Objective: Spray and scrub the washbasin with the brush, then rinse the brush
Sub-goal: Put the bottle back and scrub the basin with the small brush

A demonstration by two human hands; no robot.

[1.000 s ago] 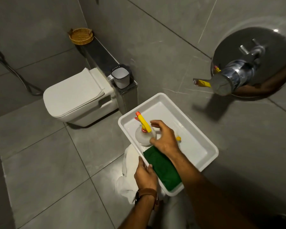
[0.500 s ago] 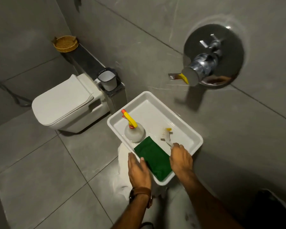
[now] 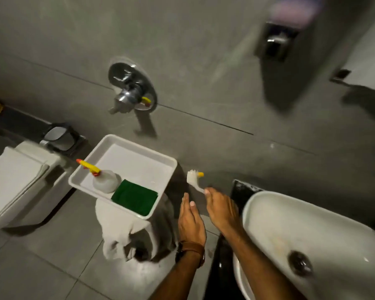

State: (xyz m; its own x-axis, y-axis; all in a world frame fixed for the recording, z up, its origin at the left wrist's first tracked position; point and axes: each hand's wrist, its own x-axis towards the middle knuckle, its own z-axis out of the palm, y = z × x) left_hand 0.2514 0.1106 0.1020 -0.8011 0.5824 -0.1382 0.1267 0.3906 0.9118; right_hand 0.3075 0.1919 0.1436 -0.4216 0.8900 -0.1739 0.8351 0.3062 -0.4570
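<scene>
My right hand point(image 3: 222, 210) grips the handle of a small white brush point(image 3: 193, 178) with a yellow tip, holding it in the air between the tray and the basin. Just left of it, my left hand point(image 3: 191, 221) is flat with fingers straight and holds nothing. The white washbasin point(image 3: 325, 237) with its dark drain point(image 3: 300, 263) lies at the lower right. A spray bottle point(image 3: 103, 179) with a yellow trigger lies in the white tray point(image 3: 160, 189), beside a green scrub pad point(image 3: 134, 197).
The tray rests on a stand draped in white cloth point(image 3: 121, 234). A white toilet point(image 3: 17, 182) is at the left, with a grey cup point(image 3: 59, 137) on the ledge behind it. A chrome wall valve point(image 3: 131, 89) sticks out above the tray. A black counter edge point(image 3: 239, 189) borders the basin.
My right hand has lifted the brush out of the tray and carried it right, toward the basin. My left hand has left the tray's edge. The view has swung right, bringing the basin into sight.
</scene>
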